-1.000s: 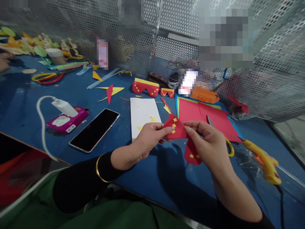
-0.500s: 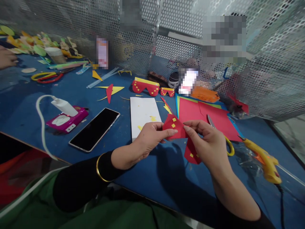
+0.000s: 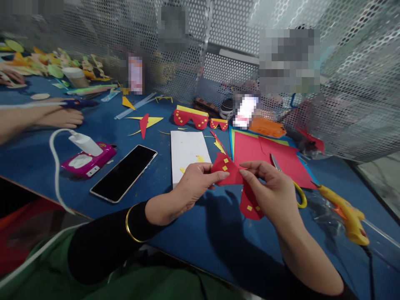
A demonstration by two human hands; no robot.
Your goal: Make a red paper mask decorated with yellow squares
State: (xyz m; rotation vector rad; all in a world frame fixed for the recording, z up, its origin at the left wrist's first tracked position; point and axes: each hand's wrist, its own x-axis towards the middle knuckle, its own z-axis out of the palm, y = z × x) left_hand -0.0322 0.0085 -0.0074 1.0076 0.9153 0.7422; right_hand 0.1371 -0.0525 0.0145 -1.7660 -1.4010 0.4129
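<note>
A red paper piece with small yellow squares (image 3: 231, 176) is held up over the blue table. My left hand (image 3: 195, 180) pinches its left part between thumb and fingers. At its middle, my right hand (image 3: 269, 189) grips it, and the right part hangs down below the fingers. Just behind my left hand lies a white sheet (image 3: 187, 146) with yellow scraps on it. Farther back stand a large red and yellow paper glasses shape (image 3: 191, 117) and a small one (image 3: 218, 123). Yellow-handled scissors (image 3: 300, 195) are partly hidden behind my right hand.
Red sheets (image 3: 275, 156) lie behind my right hand, a yellow glue gun (image 3: 345, 212) at the right. A black phone (image 3: 125, 173) and a purple socket block (image 3: 90, 160) are at the left. Another person's hands (image 3: 64, 116) reach in from the far left. A perforated metal screen (image 3: 231, 71) stands behind.
Another person's hand and arm have come in at the left, over where the red and yellow scissors were seen. The view has shifted slightly; my hands keep nearly the same hold on the red paper.
</note>
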